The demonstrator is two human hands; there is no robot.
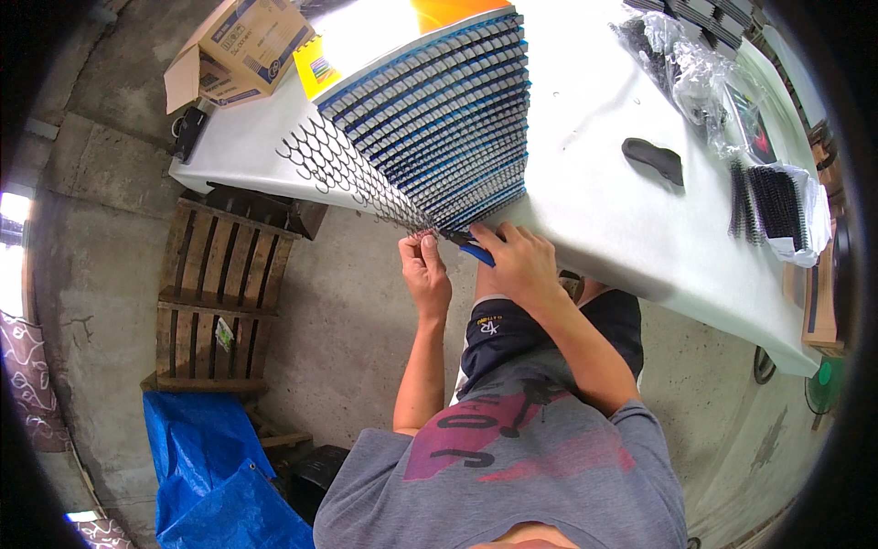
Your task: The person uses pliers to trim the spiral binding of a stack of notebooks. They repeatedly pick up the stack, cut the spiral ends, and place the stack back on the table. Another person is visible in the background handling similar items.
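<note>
A fanned stack of spiral-bound notebooks (448, 101) lies at the table's near edge, with rows of dark plastic coils and blue cover edges. Loose coil ends (338, 169) stick out from its left side. At the stack's near corner, my left hand (426, 279) pinches the end of a coil between thumb and fingers. My right hand (523, 265) is closed round blue-handled pliers (477, 252), whose jaws point left toward the same coil end. The exact contact of the jaws with the coil is too small to make out.
An open cardboard box (251, 50) stands at the table's far left, near a small black object (189, 134). On the right lie a dark curved piece (654, 162), clear plastic wrapping (681, 69) and black coils (777, 206). A wooden pallet (219, 284) and blue tarp (210, 467) are at left.
</note>
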